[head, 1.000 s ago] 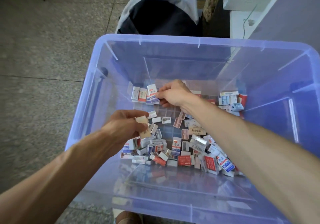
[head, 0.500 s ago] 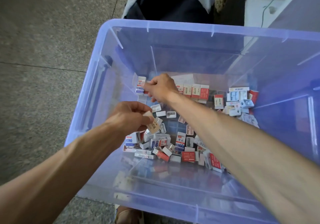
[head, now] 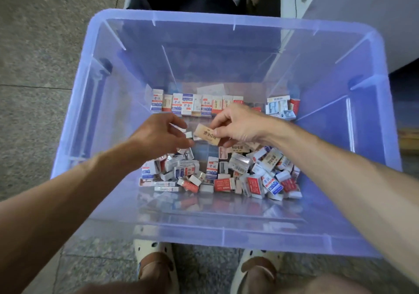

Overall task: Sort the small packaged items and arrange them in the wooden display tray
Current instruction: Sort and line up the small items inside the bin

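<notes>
A tan packet (head: 208, 135) is held above the middle of the bin floor, tilted, printed face up. It is pinched at its right end by the right hand (head: 238, 124), thumb on top, fingers curled underneath. The left hand (head: 158, 132) is placed just beside the packet's left end, fingers curled loosely, thumb near the packet's lower left corner; whether it is touched or gripped by that hand cannot be told.

A row of small packets (head: 196, 104) is stood upright, side by side, along the far wall of the bin floor. A loose heap of small packets (head: 226, 173) is spread along the near part, red, blue and white faces mixed. A few pale blue-white packets (head: 280, 107) are grouped at the far right corner.

All of it is contained in a translucent blue plastic bin (head: 226, 232) set on a speckled floor (head: 34, 44). Two feet in cream clogs (head: 156, 264) are seen just below the near rim.
</notes>
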